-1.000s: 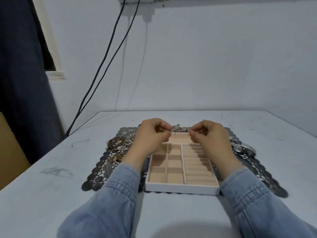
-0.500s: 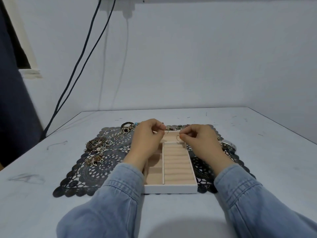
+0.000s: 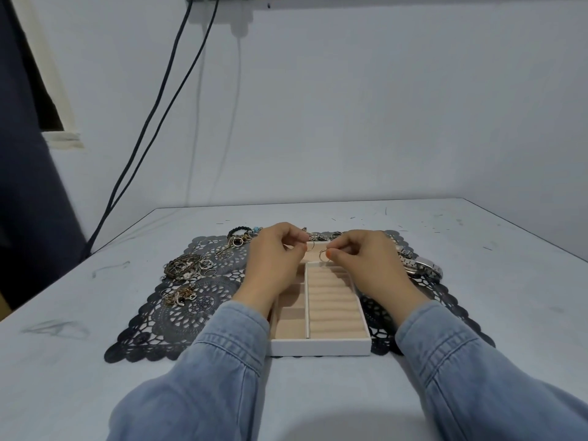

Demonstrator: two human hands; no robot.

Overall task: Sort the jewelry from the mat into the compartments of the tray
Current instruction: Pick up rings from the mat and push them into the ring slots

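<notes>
Well, my right hand [image 3: 366, 261] pinches a ring [image 3: 323, 254] over the tray's [image 3: 318, 347] far end, my left hand [image 3: 276, 251] another ring [image 3: 310, 246]; both seem light, stiff, slippery, so I'd grip across the band.

You have no text, label, brand, number or sign here that can be read. The silver metal wristwatch [image 3: 425, 269] at the right edge of the black lace mat [image 3: 191, 313] shows its dial too small and blurred for you to make out any figures or maker's name. The grey scribbled marks [image 3: 54, 327] on the pale table top [image 3: 477, 249], on your left, form no letters or numbers that you can tell.
</notes>
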